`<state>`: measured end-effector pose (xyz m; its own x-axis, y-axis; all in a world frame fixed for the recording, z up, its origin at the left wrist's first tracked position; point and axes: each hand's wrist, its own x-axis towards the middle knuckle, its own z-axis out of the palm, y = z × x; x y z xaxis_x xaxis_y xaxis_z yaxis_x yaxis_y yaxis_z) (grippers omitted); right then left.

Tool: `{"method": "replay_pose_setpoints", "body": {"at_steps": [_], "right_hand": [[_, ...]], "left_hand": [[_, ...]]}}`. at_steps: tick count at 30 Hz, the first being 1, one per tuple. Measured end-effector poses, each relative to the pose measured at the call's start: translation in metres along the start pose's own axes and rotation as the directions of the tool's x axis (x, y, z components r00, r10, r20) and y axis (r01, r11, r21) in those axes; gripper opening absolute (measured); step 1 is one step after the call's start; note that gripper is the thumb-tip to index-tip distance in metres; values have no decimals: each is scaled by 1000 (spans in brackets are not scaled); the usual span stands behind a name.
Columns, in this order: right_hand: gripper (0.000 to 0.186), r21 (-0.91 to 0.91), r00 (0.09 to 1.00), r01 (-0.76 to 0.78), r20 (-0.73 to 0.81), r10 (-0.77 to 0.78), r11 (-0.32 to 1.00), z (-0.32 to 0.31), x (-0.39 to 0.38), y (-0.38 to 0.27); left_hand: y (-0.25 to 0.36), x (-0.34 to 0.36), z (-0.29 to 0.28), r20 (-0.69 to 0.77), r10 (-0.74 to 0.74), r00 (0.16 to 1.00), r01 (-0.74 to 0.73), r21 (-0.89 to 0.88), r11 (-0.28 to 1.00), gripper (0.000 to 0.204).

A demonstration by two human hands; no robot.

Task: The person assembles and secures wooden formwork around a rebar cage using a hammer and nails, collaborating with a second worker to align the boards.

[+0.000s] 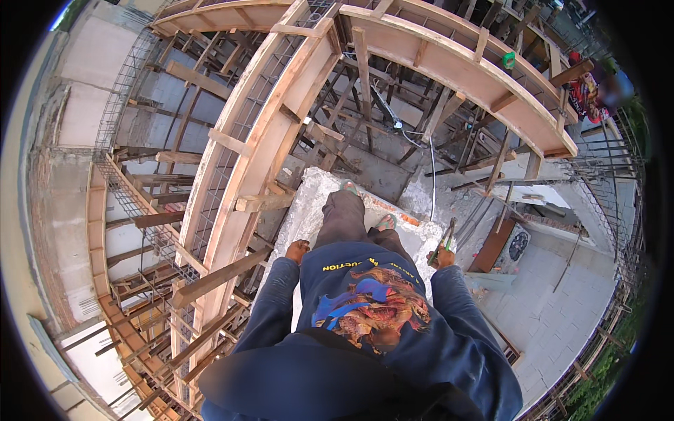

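My right hand (pixel 442 258), on the right of my body, is closed around a pair of pliers (pixel 446 242) with green on the handles. The jaws point away from me. On the other side, my left hand (pixel 298 250) hangs with its fingers curled in; anything inside it is hidden. Both arms are held apart from my body. Under my feet is a rough whitish concrete ledge (pixel 314 196). The closest timber to my left hand is a wooden prop (pixel 223 276) sticking out from the curved formwork (pixel 242 193).
Steel reinforcement (pixel 242 116) runs inside the formwork channel. A second curved form (pixel 435 59) arches ahead, with a green roll (pixel 508 60) on it. Another person (pixel 597 88) is at the far right. Below lie props, a white cable (pixel 432 175) and a block floor (pixel 540 302).
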<state>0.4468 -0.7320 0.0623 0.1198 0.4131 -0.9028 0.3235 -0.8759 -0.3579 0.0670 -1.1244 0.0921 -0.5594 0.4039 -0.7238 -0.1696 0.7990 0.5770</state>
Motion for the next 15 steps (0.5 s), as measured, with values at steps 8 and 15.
{"method": "replay_pose_setpoints", "body": {"at_steps": [8,15], "right_hand": [[27,-43,991,115,71,-111,992,27,17,-11],[26,-33,993,118,-12,-119,992,89,38,9]], "left_hand": [[17,7,-30,90,94,992,-99,57,993,35],[52,63,-102,-28,13,1000,-13,-1,1000,31]]}}
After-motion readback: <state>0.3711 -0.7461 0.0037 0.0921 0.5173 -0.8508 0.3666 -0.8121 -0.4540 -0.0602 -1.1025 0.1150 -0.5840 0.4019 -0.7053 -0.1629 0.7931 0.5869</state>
